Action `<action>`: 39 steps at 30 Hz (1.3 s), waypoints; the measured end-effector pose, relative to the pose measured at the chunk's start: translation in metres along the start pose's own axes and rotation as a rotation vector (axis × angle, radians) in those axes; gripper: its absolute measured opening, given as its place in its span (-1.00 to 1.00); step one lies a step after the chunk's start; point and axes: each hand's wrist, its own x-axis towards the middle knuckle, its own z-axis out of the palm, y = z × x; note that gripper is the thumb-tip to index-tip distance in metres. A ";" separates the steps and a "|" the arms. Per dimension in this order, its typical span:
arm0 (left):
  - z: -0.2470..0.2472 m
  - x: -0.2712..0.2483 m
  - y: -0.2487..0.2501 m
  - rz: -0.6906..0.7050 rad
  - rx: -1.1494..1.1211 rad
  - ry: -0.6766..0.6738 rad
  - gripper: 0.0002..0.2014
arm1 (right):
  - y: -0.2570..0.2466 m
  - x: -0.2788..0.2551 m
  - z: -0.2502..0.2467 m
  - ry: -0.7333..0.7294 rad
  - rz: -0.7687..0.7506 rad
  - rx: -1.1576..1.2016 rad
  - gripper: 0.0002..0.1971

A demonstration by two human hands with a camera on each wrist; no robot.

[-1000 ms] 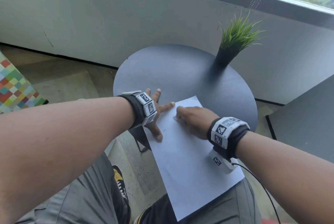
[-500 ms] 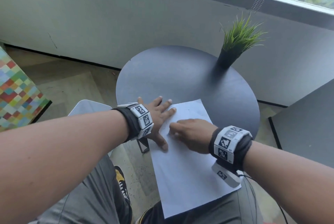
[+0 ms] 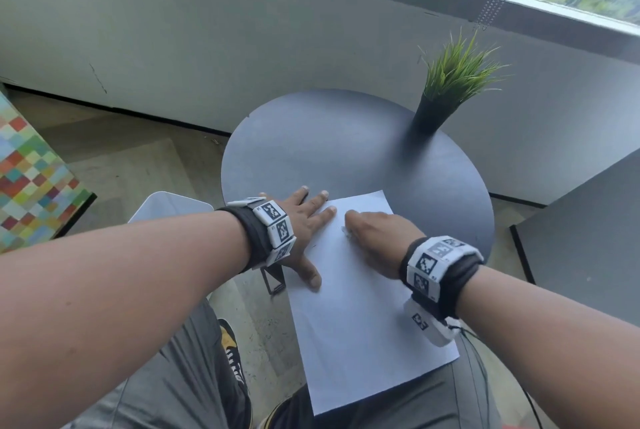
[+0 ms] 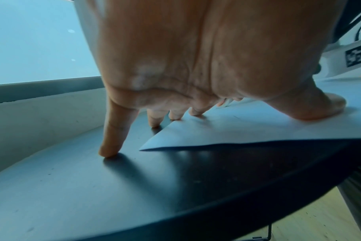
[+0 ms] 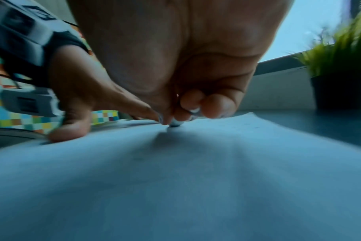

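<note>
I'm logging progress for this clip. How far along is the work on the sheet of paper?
Done: the sheet lies on the round table, near end overhanging, and the left hand presses it flat. In hand: the right hand pinches a small pale object tip-down on the paper. Left: nearly everything, it seems; only faint marks show, and the rest looks blank.

A white sheet of paper (image 3: 349,317) lies flat and slightly askew across the near edge of the round dark table (image 3: 329,151). Its far end rests on the tabletop and its near end overhangs the edge. A small pale object (image 3: 344,230), too small to identify, touches the sheet near its far left corner, pinched in the right hand (image 3: 377,241).
</note>
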 end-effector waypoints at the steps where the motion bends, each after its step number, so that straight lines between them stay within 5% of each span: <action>1: 0.000 0.000 0.000 -0.001 0.001 -0.003 0.36 | -0.013 -0.002 0.001 -0.018 -0.067 -0.003 -0.89; 4: -0.001 -0.001 0.001 -0.001 0.009 -0.010 0.36 | -0.034 -0.010 0.010 -0.112 -0.261 0.017 -0.80; 9: 0.002 0.000 0.000 0.002 0.005 0.007 0.35 | 0.004 0.015 -0.002 0.016 0.081 0.009 -0.80; 14: -0.001 -0.001 -0.001 0.005 -0.003 -0.013 0.36 | -0.028 0.002 0.009 -0.088 -0.171 0.070 -0.64; 18: 0.003 0.002 0.000 -0.001 -0.007 -0.002 0.36 | 0.014 0.017 -0.004 -0.002 0.147 0.014 -0.80; 24: 0.002 0.001 -0.002 0.013 -0.009 -0.004 0.37 | -0.029 -0.016 0.004 -0.134 -0.200 -0.005 -0.81; 30: 0.008 -0.007 -0.006 -0.056 -0.092 0.056 0.33 | 0.028 -0.010 0.000 0.002 0.147 0.081 -0.71; 36: 0.021 -0.022 -0.012 -0.145 -0.200 0.101 0.26 | 0.020 -0.009 0.007 0.042 0.223 0.073 -0.87; 39: 0.030 -0.021 -0.009 -0.144 -0.221 0.124 0.25 | -0.015 -0.010 0.008 0.029 0.096 0.103 -0.87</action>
